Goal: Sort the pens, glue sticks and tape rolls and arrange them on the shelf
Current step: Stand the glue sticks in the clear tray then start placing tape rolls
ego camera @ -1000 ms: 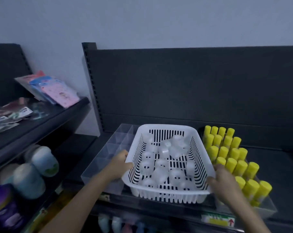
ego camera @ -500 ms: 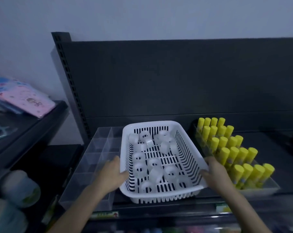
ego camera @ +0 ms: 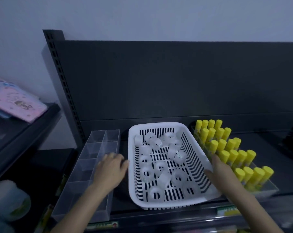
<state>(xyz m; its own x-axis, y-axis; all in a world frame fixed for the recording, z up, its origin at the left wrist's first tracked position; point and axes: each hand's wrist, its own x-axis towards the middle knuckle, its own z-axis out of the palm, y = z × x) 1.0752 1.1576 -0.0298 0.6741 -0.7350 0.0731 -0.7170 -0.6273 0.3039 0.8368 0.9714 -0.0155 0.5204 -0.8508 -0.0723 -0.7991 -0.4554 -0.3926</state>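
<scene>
White slotted basket [ego camera: 167,205] sits lower center on the dark shelf [ego camera: 119,199], full of clear tape rolls [ego camera: 178,178]. Yellow glue sticks [ego camera: 233,155] stand just right of it and a clear divided organizer [ego camera: 85,167] sits on its left. Left hand [ego camera: 110,172] is blurry over the organizer, fingers loose. Right hand [ego camera: 223,170] touches the basket's right rim.

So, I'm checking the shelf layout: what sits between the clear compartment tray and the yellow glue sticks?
The white slotted plastic basket of translucent tape rolls sits there, as the head view shows.
</scene>
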